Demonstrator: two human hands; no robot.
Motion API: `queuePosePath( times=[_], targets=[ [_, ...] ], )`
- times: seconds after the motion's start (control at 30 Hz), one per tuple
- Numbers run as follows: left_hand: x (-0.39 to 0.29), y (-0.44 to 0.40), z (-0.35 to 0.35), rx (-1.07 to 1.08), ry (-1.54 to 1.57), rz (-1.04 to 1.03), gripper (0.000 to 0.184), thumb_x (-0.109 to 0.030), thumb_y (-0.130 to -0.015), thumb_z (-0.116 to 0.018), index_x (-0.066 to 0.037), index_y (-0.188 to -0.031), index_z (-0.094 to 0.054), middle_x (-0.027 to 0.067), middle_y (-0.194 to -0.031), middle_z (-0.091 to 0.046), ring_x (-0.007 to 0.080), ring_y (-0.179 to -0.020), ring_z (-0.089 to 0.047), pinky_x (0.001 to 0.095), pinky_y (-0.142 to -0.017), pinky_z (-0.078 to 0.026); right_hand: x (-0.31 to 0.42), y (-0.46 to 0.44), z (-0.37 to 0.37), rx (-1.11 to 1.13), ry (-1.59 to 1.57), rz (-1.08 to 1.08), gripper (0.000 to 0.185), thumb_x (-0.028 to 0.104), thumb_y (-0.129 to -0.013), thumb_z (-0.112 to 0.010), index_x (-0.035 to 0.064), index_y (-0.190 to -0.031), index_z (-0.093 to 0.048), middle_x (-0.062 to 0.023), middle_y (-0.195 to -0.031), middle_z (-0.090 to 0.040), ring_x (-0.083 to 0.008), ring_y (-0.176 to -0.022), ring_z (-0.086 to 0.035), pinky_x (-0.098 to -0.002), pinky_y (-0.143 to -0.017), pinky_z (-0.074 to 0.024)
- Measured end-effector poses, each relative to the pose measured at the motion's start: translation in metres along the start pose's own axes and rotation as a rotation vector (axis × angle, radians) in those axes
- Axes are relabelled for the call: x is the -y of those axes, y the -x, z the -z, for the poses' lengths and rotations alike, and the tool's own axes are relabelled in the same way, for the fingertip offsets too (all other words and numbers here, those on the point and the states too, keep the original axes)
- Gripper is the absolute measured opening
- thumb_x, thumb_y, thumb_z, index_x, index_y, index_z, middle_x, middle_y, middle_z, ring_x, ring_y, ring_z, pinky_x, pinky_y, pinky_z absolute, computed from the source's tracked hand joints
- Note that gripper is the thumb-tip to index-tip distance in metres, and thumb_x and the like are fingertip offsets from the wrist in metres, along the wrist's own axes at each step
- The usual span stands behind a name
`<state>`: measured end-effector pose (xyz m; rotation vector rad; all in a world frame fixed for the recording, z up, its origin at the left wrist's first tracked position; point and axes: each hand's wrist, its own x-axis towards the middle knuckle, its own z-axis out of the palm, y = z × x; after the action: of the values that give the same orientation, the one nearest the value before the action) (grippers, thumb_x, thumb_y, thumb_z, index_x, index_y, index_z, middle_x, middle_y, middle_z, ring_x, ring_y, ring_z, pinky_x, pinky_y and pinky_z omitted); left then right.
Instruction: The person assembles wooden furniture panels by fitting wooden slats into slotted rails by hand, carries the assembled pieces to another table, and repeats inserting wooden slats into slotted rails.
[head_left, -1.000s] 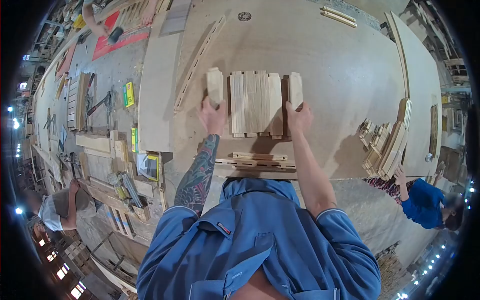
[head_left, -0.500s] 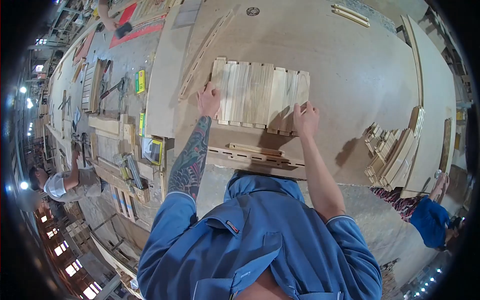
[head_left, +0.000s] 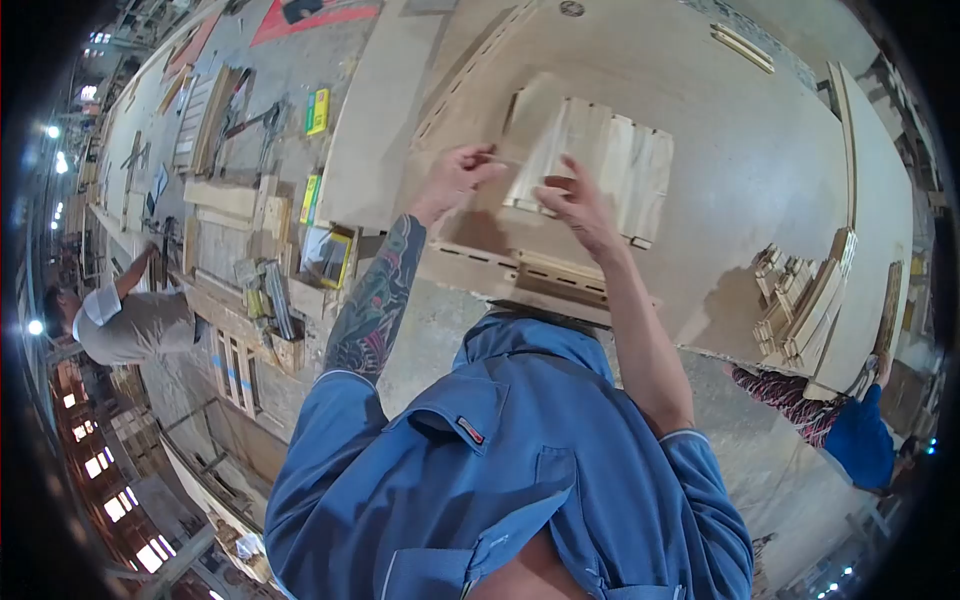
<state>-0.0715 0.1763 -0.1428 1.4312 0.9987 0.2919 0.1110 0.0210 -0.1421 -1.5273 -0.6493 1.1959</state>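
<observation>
A row of pale wooden slats (head_left: 640,165) lies side by side on the work table; the slats at its left end look smeared. My left hand (head_left: 460,182) hovers just left of them, fingers loosely bent and apart, with nothing clearly in it. Over the front of the slats is my right hand (head_left: 582,208), its thumb and fingers spread and slightly blurred. Whether its fingertips touch the wood I cannot tell. Between the slats and my body lie slotted wooden rails (head_left: 560,275), partly behind my right forearm.
Wooden pieces (head_left: 800,300) are piled at the table's right. Two thin strips (head_left: 742,48) lie at the far right, and a long slotted rail (head_left: 470,75) at the far left. A side bench holds clamps and yellow-green boxes (head_left: 317,112). People (head_left: 135,315) stand at left and right.
Both hands have come off the panel's two ends; the right moved left over the slats. The slats at the left now sit unevenly. The whole view has shifted, putting the table further right.
</observation>
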Motion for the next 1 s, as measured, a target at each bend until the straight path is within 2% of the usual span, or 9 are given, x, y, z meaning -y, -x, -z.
queuePosePath(
  times=[0.17,0.23,0.27,0.37,0.53,0.6,0.73,0.9,1.0],
  targets=[
    [-0.012,0.052,0.058,0.157,-0.069,-0.176,0.036,-0.021,-0.095,-0.071,0.002,-0.122,-0.067,0.0022,-0.103,-0.073,0.0082,-0.092,-0.065,0.0242,-0.082,-0.052,-0.002,-0.002,-0.074,0.357,0.071,-0.033,0.038,0.026,-0.092,-0.075,0.0001,-0.12,-0.066,-0.0084,-0.103,-0.072,-0.0127,-0.085,-0.063,-0.0285,-0.075,-0.0521],
    [-0.012,0.065,0.087,-0.193,-0.035,-0.261,0.027,-0.022,-0.096,-0.069,0.001,-0.109,-0.074,0.0037,-0.102,-0.074,0.0091,-0.093,-0.065,0.026,-0.083,-0.052,-0.016,0.009,-0.086,0.304,0.122,0.053,0.028,0.022,-0.095,-0.072,-0.0013,-0.111,-0.07,-0.0037,-0.093,-0.073,-0.0114,-0.078,-0.062,-0.0283,-0.072,-0.0519],
    [-0.017,0.067,0.095,-0.194,-0.023,-0.26,0.027,-0.022,-0.096,-0.069,0.001,-0.109,-0.074,0.0037,-0.102,-0.074,0.0091,-0.093,-0.065,0.026,-0.083,-0.052,-0.023,0.013,-0.094,0.295,0.179,0.175,0.026,0.018,-0.093,-0.073,-0.0008,-0.11,-0.07,-0.0039,-0.094,-0.073,-0.0109,-0.079,-0.062,-0.0296,-0.071,-0.0522],
    [-0.04,0.078,0.112,-0.216,-0.042,-0.423,0.029,-0.025,-0.096,-0.069,-0.001,-0.112,-0.073,0.0033,-0.101,-0.074,0.009,-0.091,-0.066,0.0262,-0.081,-0.052,-0.009,0.027,-0.108,0.31,0.296,0.215,0.023,0.015,-0.092,-0.072,-0.0001,-0.11,-0.071,-0.0056,-0.092,-0.074,-0.0119,-0.08,-0.065,-0.0306,-0.071,-0.0528],
    [-0.105,0.098,0.072,-0.039,-0.19,-0.69,0.028,-0.028,-0.098,-0.064,-0.007,-0.115,-0.073,0.0085,-0.103,-0.072,0.0173,-0.097,-0.068,0.0298,-0.083,-0.052,-0.019,0.036,-0.12,0.335,0.599,0.195,0.032,0.018,-0.093,-0.072,0.0013,-0.119,-0.066,-0.0092,-0.109,-0.072,-0.0161,-0.098,-0.067,-0.0328,-0.083,-0.0544],
    [-0.111,0.103,0.05,-0.093,-0.507,-0.925,0.031,-0.036,-0.097,-0.062,-0.009,-0.107,-0.074,0.0135,-0.099,-0.071,0.0256,-0.091,-0.069,0.0329,-0.077,-0.053,-0.011,0.047,-0.129,0.205,0.659,0.475,0.026,0.022,-0.087,-0.073,0.004,-0.106,-0.071,-0.0131,-0.084,-0.071,-0.0325,-0.078,-0.067,-0.041,-0.072,-0.0522],
    [-0.094,0.121,0.022,0.023,-0.738,-0.785,0.033,-0.039,-0.097,-0.059,-0.01,-0.1,-0.075,0.0151,-0.092,-0.069,0.0307,-0.084,-0.067,0.0387,-0.068,-0.053,-0.05,0.043,-0.155,-0.14,0.149,0.574,0.021,0.021,-0.086,-0.072,0.0065,-0.102,-0.07,-0.0137,-0.084,-0.066,-0.0318,-0.086,-0.066,-0.0421,-0.073,-0.0508],
    [-0.096,0.124,0.03,0.061,-0.688,-0.493,0.026,-0.033,-0.096,-0.06,-0.012,-0.097,-0.075,0.0108,-0.072,-0.069,0.0314,-0.063,-0.067,0.0446,-0.057,-0.051,-0.041,0.048,-0.133,0.141,0.361,0.318,0.018,0.018,-0.085,-0.072,0.0071,-0.099,-0.068,-0.012,-0.085,-0.065,-0.0302,-0.089,-0.066,-0.0422,-0.077,-0.0513],
    [-0.093,0.132,0.031,-0.032,-0.653,-0.544,0.027,-0.034,-0.094,-0.062,-0.012,-0.083,-0.074,0.0107,-0.058,-0.063,0.0306,-0.051,-0.064,0.0435,-0.048,-0.048,-0.037,0.056,-0.129,0.267,0.418,0.194,0.017,0.017,-0.084,-0.072,0.0073,-0.097,-0.068,-0.0113,-0.086,-0.065,-0.0296,-0.091,-0.065,-0.0423,-0.079,-0.0514]
  ],
)
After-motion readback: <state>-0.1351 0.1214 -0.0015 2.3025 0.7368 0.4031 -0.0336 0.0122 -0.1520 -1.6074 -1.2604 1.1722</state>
